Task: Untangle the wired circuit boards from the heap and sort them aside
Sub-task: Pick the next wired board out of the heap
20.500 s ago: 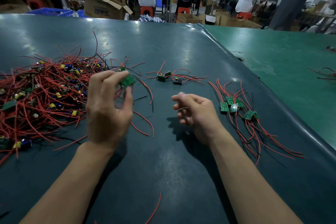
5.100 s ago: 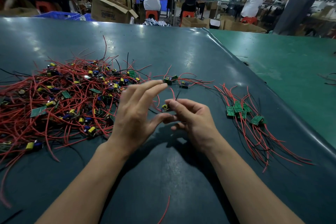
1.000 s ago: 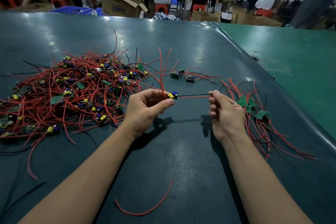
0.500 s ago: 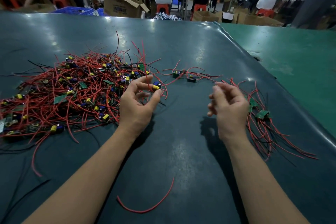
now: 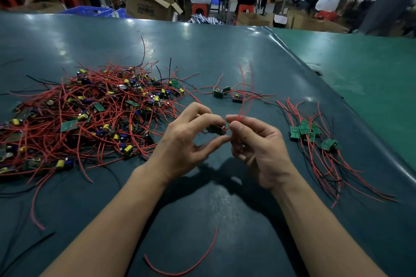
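Red loose wire (image 5: pixel 186 265) curved on dark green table mat (image 5: pixel 213 209), nearest. Beyond it, left hand (image 5: pixel 186 141) pinching small circuit board (image 5: pixel 216 129) between thumb and fingers, held above mat. Right hand (image 5: pixel 256 144) pinching that board's red leads (image 5: pixel 244 99), rising blurred from fingertips. Left: tangled heap (image 5: pixel 90 114) of red-wired boards. Right: sorted group (image 5: pixel 313 135) of green boards, wires trailing nearward. Farther, two boards (image 5: pixel 227 94) lying apart. Behind: cardboard box (image 5: pixel 148 3), seated workers.
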A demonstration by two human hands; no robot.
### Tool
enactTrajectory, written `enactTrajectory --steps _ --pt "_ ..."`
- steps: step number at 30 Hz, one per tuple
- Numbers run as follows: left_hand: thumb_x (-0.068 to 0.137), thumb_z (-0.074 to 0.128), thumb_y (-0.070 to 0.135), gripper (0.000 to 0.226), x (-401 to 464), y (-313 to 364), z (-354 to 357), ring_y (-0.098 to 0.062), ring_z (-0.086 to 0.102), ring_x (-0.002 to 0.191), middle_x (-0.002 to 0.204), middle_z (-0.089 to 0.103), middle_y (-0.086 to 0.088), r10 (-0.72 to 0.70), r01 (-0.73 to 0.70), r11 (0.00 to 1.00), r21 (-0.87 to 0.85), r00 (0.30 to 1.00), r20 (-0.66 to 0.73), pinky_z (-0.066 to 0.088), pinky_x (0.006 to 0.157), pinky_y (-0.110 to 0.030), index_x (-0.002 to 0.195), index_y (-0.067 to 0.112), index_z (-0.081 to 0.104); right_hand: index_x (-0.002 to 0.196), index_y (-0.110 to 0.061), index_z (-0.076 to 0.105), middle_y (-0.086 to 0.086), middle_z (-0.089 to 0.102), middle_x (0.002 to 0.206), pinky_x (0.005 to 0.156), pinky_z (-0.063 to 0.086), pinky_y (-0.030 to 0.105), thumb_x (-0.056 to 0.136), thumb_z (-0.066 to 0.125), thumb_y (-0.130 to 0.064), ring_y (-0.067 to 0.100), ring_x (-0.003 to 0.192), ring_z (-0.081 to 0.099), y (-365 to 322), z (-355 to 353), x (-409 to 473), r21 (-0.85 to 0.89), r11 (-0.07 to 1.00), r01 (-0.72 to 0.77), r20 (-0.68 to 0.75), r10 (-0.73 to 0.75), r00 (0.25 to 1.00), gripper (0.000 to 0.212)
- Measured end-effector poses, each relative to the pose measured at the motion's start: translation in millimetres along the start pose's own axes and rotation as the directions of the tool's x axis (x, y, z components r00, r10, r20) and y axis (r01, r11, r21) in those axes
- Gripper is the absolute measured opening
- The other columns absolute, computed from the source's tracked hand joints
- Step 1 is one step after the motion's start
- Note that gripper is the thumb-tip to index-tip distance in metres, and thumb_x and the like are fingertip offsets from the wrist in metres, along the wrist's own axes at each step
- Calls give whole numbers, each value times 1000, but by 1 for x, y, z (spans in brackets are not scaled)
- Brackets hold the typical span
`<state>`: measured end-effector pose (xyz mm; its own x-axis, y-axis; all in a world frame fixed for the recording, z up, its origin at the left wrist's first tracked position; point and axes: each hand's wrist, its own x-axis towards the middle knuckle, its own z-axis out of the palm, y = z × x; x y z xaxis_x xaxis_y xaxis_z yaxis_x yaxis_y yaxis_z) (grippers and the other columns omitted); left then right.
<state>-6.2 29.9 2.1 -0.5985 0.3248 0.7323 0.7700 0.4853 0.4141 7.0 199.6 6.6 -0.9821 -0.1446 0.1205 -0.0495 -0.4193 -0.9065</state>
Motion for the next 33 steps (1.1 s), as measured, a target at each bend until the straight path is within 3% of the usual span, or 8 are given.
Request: enactTrajectory --steps 13,21,23,25,27,29,31,33 --pt "88 73 27 26 4 4 14 -22 58 75 88 58 -8 -4 6 993 115 1000 -21 52 64 -40 97 2 68 59 -14 63 -2 51 50 35 28 16 75 75 -12 7 38 39 0 -10 11 71 993 91 -349 -60 935 20" --pt "86 76 21 24 6 0 13 -26 59 72 85 59 -10 -14 17 992 125 1000 -24 53 63 -40 93 -1 69 60 -19 60 -6 51 51 41 30 20 85 75 -11 8 41 38 -10 -36 19 -114 945 305 -697 -295 653 30" --pt "86 76 20 23 6 0 14 -26 59 72 85 60 -10 -9 12 991 137 1000 -27 53 63 -40 93 -1 69 62 -21 59 -3 53 59 51 34 27 86 75 -17 16 52 42 -6 -36 19 -316 904 290 -699 -428 573 28" --pt "86 76 21 23 6 -1 14 -25 60 72 84 61 -10 -9 14 989 148 999 -34 53 63 -40 92 0 70 67 -16 55 3 53 68 60 38 31 88 70 -17 21 61 46 -3 -39 18 -645 722 252 -567 -672 476 26" --pt "86 75 24 24 5 -1 13 -25 59 70 83 61 -9 -14 19 987 162 999 -35 53 62 -40 92 1 70 71 -10 54 6 50 72 64 38 20 89 66 -9 17 65 42 -1 -41 16 -877 421 230 -309 -863 400 22" --pt "87 74 27 25 3 -2 11 -24 59 69 83 62 -7 -21 25 985 171 999 -27 52 60 -40 91 3 71 76 -3 60 8 51 74 64 33 7 90 66 -7 10 66 38 2 -41 14 -925 294 239 -192 -908 373 16" --pt "87 73 29 26 0 -2 9 -24 59 68 82 62 -6 -21 24 985 173 1000 -22 52 59 -40 90 3 70 85 -5 64 3 54 79 62 34 7 92 66 -12 9 64 43 3 -37 14 -899 349 265 -224 -886 405 11" --pt "86 74 27 25 -2 -3 8 -25 60 68 82 63 -7 -17 27 983 179 998 -53 52 59 -40 90 2 70 92 -14 61 -3 57 82 57 40 13 93 65 -18 3 61 50 2 -33 14 -768 560 312 -360 -780 513 6"
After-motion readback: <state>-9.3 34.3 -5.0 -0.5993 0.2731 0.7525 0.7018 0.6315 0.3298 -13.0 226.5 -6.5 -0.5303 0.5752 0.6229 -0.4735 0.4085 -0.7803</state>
